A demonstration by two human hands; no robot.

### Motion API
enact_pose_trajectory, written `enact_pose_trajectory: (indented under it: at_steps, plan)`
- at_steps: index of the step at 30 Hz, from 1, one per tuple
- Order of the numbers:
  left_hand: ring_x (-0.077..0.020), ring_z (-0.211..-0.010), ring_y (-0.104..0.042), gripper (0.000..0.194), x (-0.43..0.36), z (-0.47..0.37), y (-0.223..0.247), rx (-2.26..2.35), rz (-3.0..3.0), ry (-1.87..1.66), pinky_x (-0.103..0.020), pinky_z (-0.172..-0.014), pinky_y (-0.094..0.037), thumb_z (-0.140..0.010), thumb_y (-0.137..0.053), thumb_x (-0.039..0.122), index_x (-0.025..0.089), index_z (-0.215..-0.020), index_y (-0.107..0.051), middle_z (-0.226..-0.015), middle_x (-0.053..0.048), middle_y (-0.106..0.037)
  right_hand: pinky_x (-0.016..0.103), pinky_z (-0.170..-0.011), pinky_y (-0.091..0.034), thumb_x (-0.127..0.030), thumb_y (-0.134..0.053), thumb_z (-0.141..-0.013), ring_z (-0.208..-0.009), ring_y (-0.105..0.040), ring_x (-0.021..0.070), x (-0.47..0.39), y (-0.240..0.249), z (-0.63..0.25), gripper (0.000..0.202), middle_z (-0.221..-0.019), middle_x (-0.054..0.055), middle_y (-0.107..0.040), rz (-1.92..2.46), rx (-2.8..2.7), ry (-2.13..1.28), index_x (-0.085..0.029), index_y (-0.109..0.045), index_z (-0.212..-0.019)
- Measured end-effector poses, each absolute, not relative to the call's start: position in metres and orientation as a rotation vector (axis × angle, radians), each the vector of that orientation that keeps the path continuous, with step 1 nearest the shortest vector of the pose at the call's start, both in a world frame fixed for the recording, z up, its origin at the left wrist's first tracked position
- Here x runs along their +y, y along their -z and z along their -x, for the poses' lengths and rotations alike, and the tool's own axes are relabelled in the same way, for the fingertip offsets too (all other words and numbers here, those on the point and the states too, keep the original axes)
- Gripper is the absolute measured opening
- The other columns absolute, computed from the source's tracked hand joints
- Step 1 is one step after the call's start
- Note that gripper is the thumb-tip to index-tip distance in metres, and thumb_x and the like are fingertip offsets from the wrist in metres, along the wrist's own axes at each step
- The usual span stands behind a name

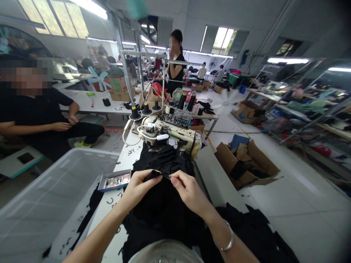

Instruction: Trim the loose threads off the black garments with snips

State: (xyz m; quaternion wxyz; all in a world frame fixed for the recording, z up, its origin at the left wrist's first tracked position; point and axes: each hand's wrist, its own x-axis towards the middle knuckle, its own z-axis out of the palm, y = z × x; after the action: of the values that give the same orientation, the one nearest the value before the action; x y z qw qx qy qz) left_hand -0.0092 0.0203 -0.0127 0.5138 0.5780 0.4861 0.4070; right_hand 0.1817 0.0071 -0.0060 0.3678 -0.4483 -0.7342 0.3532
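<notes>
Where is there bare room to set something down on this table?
The pale table between the black cloth and cardboard box looks bare. Crowded: the middle, cloth-covered below left hand and right hand; scraps lie by the tray.

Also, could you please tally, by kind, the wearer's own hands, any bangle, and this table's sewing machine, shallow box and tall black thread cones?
Left hand and right hand: 2
Tall black thread cones: 2
Sewing machine: 1
Shallow box: 1
Bangle: 1
Total: 7

No lettering seems clearly legible.
</notes>
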Motion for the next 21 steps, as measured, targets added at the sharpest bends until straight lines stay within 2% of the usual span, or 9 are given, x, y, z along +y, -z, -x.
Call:
enact_pose_trajectory:
  at_steps: [8, 16, 19, 21]
  plan:
    - [-0.0211, -0.077, -0.063, 0.016, 0.018, 0.008, 0.01, 1.116, -1.502, -0.97, -0.026, -0.071, -0.048, -0.074, -0.064, 0.029, 0.016, -0.078, -0.073, -0.077, -0.002, -0.072, 0.023, -0.066, -0.04, -0.026, -0.046, -0.09, -0.074, -0.058, 0.0155, 0.005, 0.008, -0.167, 0.016, -0.08, 0.003, -0.062, 1.109, -1.811, -0.894, -0.018, -0.058, -0.085]
    - [-0.0224, -0.079, -0.063, 0.018, 0.017, 0.002, 0.014, 1.084, -1.478, -0.927, -0.027, -0.072, -0.048, -0.074, -0.064, 0.029, 0.017, -0.083, -0.074, -0.078, -0.002, -0.072, 0.024, -0.065, -0.042, -0.025, -0.045, -0.089, -0.07, -0.058, 0.0153, -0.004, 0.023, -0.166, 0.019, -0.074, 0.003, -0.062, 1.125, -1.657, -0.793, -0.018, -0.059, -0.079]
    - [-0.022, -0.079, -0.063, 0.016, 0.017, -0.008, 0.011, 1.047, -1.466, -0.906, -0.027, -0.073, -0.048, -0.074, -0.064, 0.028, 0.017, -0.079, -0.074, -0.078, -0.002, -0.072, 0.024, -0.065, -0.044, -0.027, -0.047, -0.089, -0.072, -0.059, 0.0158, -0.008, 0.031, -0.17, 0.016, -0.078, 0.004, -0.062, 1.125, -1.573, -0.82, -0.018, -0.059, -0.086]
    - [-0.0211, -0.079, -0.063, 0.016, 0.014, -0.019, 0.009, 1.001, -1.455, -0.886, -0.026, -0.073, -0.047, -0.076, -0.063, 0.029, 0.016, -0.077, -0.073, -0.078, -0.002, -0.071, 0.024, -0.065, -0.045, -0.031, -0.056, -0.083, -0.074, -0.059, 0.0167, -0.014, 0.037, -0.173, 0.017, -0.083, 0.004, -0.062, 1.126, -1.538, -0.846, -0.019, -0.058, -0.094]
